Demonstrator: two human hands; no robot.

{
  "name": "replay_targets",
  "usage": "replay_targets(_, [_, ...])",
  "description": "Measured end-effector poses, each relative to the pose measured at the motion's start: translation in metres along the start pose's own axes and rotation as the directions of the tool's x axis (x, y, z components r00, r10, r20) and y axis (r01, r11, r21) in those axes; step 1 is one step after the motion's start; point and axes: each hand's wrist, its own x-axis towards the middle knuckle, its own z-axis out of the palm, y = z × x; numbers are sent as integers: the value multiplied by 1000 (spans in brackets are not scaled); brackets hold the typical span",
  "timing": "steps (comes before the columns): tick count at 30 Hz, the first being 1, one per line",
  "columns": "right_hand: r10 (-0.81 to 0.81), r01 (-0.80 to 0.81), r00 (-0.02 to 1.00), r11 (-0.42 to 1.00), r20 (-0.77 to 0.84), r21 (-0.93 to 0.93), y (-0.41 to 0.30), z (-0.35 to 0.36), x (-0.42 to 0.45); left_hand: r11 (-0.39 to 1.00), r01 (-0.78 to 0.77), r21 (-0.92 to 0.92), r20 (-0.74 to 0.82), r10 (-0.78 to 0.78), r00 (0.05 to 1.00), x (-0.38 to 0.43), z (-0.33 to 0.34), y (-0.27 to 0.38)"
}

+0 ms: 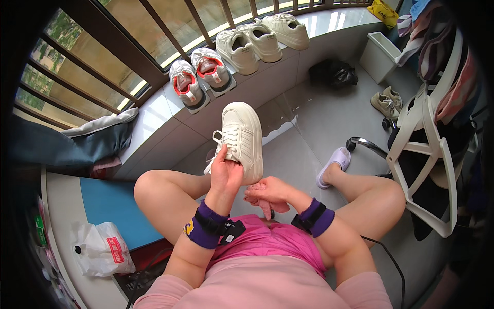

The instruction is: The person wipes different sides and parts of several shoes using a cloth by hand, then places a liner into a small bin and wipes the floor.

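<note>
My left hand [225, 175] has its fingers inside the opening of a white lace-up sneaker [244, 135], thumb near the tongue, and holds it up with the toe pointing away from me. My right hand [276, 190], at the sneaker's heel, grips a crumpled pink cloth [262, 199] that hangs over my lap. Whether the cloth touches the shoe I cannot tell. Beyond them, on a tiled ledge, stand grey-white sneakers with red lining [216, 73] and several off-white sneakers [241, 52], heels towards me.
Dark window bars [166, 31] rise behind the ledge. To the right are a white chair frame [420, 146], a pair of worn sneakers [387, 102], a black plastic bag [335, 73] and a white bin [380, 54]. A white plastic bag [102, 247] lies at the left. The floor [285, 154] looks wet.
</note>
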Motion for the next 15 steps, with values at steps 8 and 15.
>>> replay_targets(8, [-79,90,979,995,-186,47,22,10,12,986,-32,-163,46,40,998,12,15,-39])
replay_targets(15, [-261,359,741,933,-619,35,28,-36,47,972,124,-201,-37,-134,990,46,70,-76])
